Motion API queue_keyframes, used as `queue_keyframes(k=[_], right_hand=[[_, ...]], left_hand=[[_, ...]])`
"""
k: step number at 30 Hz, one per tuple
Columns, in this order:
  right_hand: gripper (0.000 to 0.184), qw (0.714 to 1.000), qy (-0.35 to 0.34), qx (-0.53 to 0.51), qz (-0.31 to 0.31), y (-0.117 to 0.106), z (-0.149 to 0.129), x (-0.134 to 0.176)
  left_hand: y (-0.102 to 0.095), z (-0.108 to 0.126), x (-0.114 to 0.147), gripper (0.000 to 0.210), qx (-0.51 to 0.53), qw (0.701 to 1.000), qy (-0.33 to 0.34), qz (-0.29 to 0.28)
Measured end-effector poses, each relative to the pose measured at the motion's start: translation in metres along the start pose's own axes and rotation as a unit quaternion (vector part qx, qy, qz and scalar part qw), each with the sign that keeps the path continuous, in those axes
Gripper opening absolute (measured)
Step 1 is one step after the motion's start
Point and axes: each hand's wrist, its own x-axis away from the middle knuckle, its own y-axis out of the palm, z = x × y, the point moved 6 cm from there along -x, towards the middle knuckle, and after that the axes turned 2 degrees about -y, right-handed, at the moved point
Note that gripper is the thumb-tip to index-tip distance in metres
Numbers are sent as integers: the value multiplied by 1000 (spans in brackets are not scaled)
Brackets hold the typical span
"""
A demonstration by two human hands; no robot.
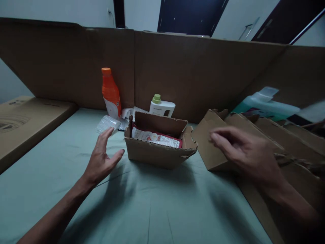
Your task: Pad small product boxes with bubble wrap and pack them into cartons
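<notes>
A small open cardboard box stands in the middle of the green cloth, its flaps raised. Inside lies a white printed packet with red edges; its lower part is hidden by the box wall. My left hand hovers just left of the box, thumb and fingers spread, holding nothing. To the right of the box my right hand is raised, slightly blurred, thumb and fingertips drawn together with nothing visible in them. It is apart from the small box and in front of other cardboard boxes.
Behind the box stand an orange bottle and a white bottle with a green cap. Bubble wrap lies near the orange bottle. A teal liquid bottle rests behind the right-hand boxes. A flat carton lies left; a tall cardboard wall encloses the back.
</notes>
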Motion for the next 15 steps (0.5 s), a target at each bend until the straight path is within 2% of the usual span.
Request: queue_keyframes(k=[2,4,7,9,10,12,15], right_hand=[[33,996,63,-57,-21,18,29,35],[45,989,87,-106,-56,57,43,59],[56,977,97,-171,-80,118,37,63],[54,971,125,-190,-78,138,30,54],[53,968,141,-191,-75,140,31,50],[50,966,160,-190,-68,131,39,52],[43,970,160,-179,-47,94,61,81]], left_hand=[[7,-28,17,71,36,994,-91,-38],[22,-42,29,74,87,983,-142,-71],[54,-38,26,80,191,959,-176,-111],[73,-26,15,77,251,943,-184,-119],[80,-19,10,74,269,938,-186,-116],[91,0,7,70,287,935,-181,-106],[95,32,32,70,290,938,-155,-107]])
